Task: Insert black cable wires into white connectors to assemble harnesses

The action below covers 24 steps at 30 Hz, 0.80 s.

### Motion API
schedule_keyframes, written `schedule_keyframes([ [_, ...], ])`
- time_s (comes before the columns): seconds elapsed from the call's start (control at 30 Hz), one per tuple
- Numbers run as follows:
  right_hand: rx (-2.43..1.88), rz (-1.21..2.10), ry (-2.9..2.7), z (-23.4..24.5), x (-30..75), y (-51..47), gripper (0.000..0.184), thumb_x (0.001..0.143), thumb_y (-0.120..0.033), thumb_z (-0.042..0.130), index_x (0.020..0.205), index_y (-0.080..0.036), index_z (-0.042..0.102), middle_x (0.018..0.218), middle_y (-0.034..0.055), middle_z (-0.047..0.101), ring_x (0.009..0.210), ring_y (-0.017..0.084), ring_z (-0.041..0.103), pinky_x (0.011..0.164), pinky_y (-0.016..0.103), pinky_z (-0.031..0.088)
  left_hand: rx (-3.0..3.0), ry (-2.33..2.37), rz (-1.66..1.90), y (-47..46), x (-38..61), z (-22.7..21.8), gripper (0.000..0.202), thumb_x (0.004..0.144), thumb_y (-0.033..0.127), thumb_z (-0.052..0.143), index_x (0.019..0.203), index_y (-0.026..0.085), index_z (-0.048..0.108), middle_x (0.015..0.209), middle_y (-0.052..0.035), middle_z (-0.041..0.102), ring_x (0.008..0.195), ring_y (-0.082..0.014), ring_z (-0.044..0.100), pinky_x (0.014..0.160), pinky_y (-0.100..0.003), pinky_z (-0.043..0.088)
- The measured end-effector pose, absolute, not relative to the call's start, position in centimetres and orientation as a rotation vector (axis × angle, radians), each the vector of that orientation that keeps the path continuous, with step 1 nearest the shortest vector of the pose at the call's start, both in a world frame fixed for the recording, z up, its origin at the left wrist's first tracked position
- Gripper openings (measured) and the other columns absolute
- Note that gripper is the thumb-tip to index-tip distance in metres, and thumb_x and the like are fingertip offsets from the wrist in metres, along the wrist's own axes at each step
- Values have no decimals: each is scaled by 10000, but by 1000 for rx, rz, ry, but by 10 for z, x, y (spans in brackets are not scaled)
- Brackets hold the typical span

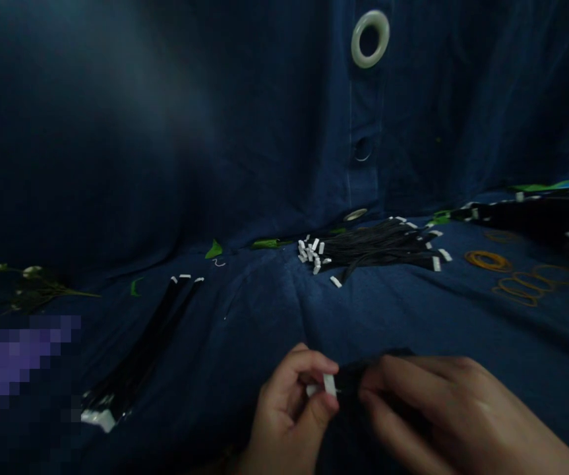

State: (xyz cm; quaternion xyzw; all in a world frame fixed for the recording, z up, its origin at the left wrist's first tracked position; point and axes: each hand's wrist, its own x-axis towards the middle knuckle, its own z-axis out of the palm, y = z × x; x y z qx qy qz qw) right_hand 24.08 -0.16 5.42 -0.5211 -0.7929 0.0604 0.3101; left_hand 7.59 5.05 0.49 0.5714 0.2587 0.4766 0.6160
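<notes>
Low in the head view, my left hand pinches the white tip of a black cord between thumb and fingers. My right hand is closed around the dark cord bundle just to the right of that tip, fingers curled over it. The two hands touch at the tip. Farther back on the blue cloth lies a heap of black cords with white tips.
A flat bunch of black cords in clear wrap lies at the left. Orange rubber bands sit at the right, near another dark bundle. Green leaf scraps and a sprig lie about. A white eyelet is in the hanging cloth.
</notes>
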Motion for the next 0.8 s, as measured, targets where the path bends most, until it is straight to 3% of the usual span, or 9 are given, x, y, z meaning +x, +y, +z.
schedule_keyframes([
  [0.3, -1290, 28, -2169, 36, 247, -1, 177, 901, -164, 372, 931, -242, 528, 788, -29, 627, 602, 119, 592, 526, 251, 405, 1226, 606, 1146, 50, 80, 7, 115, 757, 230, 671, 863, 267, 647, 782, 32, 551, 692, -63, 510, 639, -131, 404],
  [0.53, -1302, 69, -2165, 47, 245, 1, 199, 906, -182, 373, 801, -226, 535, 662, -26, 577, 530, 141, 548, 502, 275, 381, 1213, 628, 1097, 49, 82, 11, 90, 758, 239, 667, 843, 254, 642, 766, 29, 518, 658, -70, 480, 615, -152, 392],
  [0.8, -1307, 153, -2188, 45, 246, 2, 208, 857, -99, 401, 771, -224, 544, 664, -32, 588, 549, 139, 548, 507, 266, 370, 1241, 609, 1077, 51, 81, 5, 99, 740, 251, 683, 833, 231, 657, 755, 11, 514, 649, -85, 482, 596, -170, 393],
])
